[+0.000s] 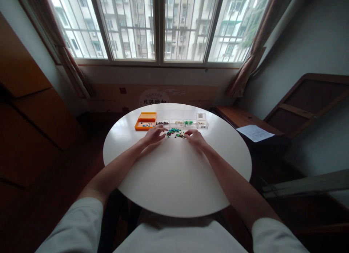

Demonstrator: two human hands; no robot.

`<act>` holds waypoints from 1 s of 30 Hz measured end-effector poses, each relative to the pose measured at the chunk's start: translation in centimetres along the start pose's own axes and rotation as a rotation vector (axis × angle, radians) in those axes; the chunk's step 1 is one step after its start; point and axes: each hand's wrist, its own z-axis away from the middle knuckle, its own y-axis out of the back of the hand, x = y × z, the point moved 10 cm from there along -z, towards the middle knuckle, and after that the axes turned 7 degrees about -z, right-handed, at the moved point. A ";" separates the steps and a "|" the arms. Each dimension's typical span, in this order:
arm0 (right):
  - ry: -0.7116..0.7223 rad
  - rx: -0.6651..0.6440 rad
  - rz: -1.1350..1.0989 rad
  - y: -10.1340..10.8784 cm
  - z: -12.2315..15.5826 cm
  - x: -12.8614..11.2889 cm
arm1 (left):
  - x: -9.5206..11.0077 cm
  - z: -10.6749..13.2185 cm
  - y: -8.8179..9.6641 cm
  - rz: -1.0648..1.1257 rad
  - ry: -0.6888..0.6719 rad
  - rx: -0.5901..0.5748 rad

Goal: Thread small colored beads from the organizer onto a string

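Observation:
A loose heap of small green, blue, dark and pale pieces [173, 131] lies on the white round table [174, 173]. My left hand [156, 134] is at the heap's left edge, thumb and fingers apart, with nothing visible in it. On the other side, my right hand [195, 137] has its fingertips drawn together at the heap's right edge; anything between them is too small to make out. Just behind the heap stand an orange tray [147, 116] with a few blue pieces and a clear compartment box [195, 125] holding sorted dark, pale and green pieces.
Barred windows [159, 27] with curtains are beyond the table. To the right, a sheet of paper [255, 133] lies on a low wooden bench [242, 118]. A wooden cabinet [27, 111] stands on the left. A printed carton [191, 95] leans below the window.

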 end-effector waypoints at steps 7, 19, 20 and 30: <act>0.025 -0.016 -0.016 -0.2 0.2 -0.2 | 0.2 0.2 -0.7 0.021 -0.025 -0.046; 0.044 -0.021 0.006 -0.2 0.4 -0.5 | -0.2 0.3 -0.8 0.023 0.030 -0.026; 0.044 -0.020 0.006 -0.2 0.4 -0.5 | -0.3 0.3 -0.7 0.023 0.044 -0.022; 0.036 -0.018 0.007 -0.1 0.5 -0.8 | -1.8 0.1 -0.6 0.021 0.124 0.010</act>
